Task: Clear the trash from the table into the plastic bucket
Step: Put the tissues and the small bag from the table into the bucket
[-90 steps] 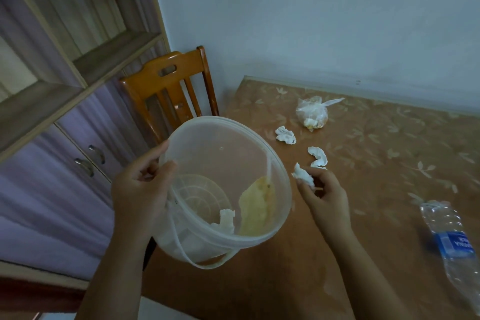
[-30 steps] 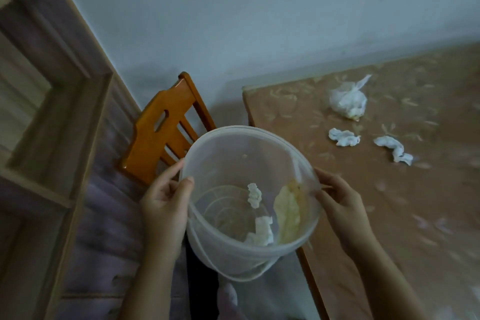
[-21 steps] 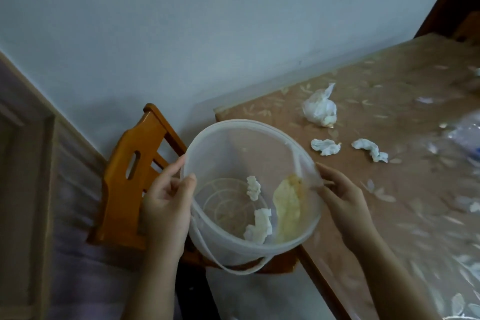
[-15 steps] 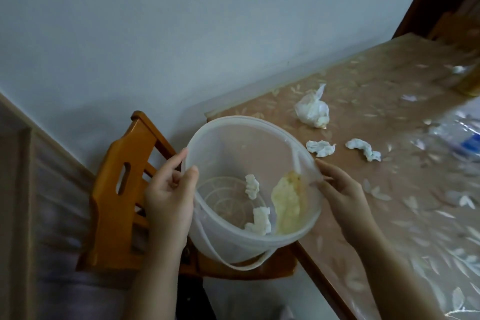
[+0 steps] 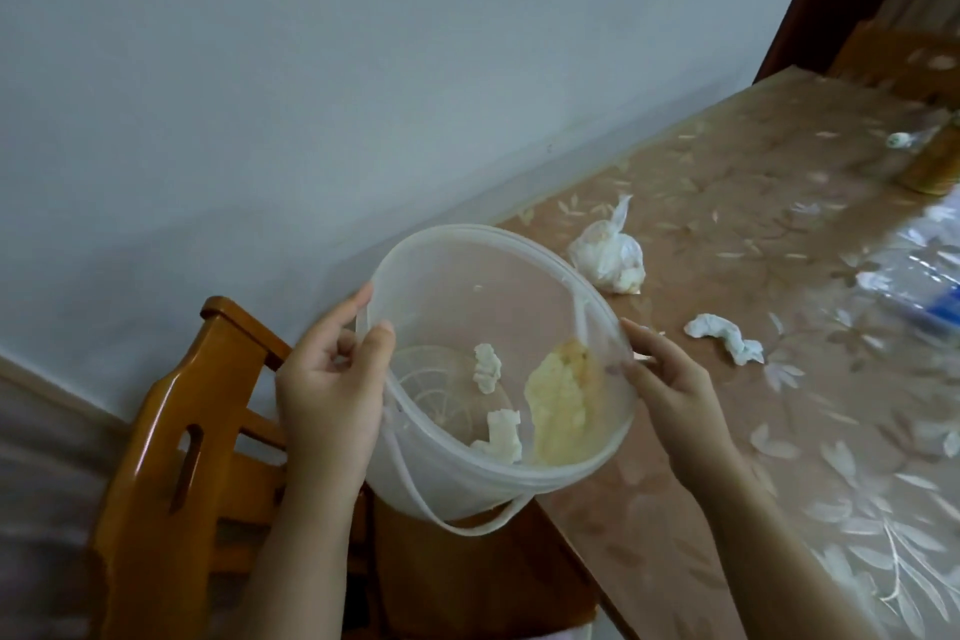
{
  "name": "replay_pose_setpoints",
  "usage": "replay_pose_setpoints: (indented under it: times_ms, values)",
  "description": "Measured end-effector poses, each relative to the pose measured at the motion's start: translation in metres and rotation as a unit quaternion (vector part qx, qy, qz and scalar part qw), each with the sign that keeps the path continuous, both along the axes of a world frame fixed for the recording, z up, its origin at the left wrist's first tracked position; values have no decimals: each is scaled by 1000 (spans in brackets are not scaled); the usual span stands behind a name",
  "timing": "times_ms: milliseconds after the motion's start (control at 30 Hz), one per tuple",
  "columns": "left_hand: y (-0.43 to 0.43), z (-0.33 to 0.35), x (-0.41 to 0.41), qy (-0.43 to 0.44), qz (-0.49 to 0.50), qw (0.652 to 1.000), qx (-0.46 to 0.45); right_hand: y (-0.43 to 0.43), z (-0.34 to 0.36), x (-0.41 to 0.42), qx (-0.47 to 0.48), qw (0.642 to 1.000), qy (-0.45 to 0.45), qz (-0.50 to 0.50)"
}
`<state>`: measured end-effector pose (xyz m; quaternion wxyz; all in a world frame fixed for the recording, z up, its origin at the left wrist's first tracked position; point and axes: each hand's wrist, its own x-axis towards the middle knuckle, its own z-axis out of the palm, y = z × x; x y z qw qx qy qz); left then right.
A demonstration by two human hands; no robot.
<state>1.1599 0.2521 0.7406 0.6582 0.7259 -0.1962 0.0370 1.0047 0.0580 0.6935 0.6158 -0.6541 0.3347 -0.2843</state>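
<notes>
Only one crumpled tissue (image 5: 724, 337) now visible beside bucket (image 5: 467, 478).

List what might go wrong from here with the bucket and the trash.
The bucket is tilted and held off the table's edge by both hands, left, right; the tissues inside might spill. The knotted bag may be hidden behind the rim and missed.

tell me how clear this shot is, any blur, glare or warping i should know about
Head view: dim, flat indoor light with a bluish cast and no hard shadows; the plastic bucket and both hands, left hand and right hand, are fairly sharp; the right edge smears, so the plastic bottle is blurred; soft sheen on the table cover; wide-angle lens tilts the wall line.
</notes>
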Motion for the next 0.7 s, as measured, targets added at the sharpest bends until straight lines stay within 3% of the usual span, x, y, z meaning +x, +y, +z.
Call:
replay_pose_setpoints:
  times_ms: [400,700]
  values:
    - [-144,15,31,-41,3,999,26,-124,-33,9,26,998,0,-52]
    - [-187,5,40,-57,-7,997,54,-212,-109,-46,-94,963,224,-119]
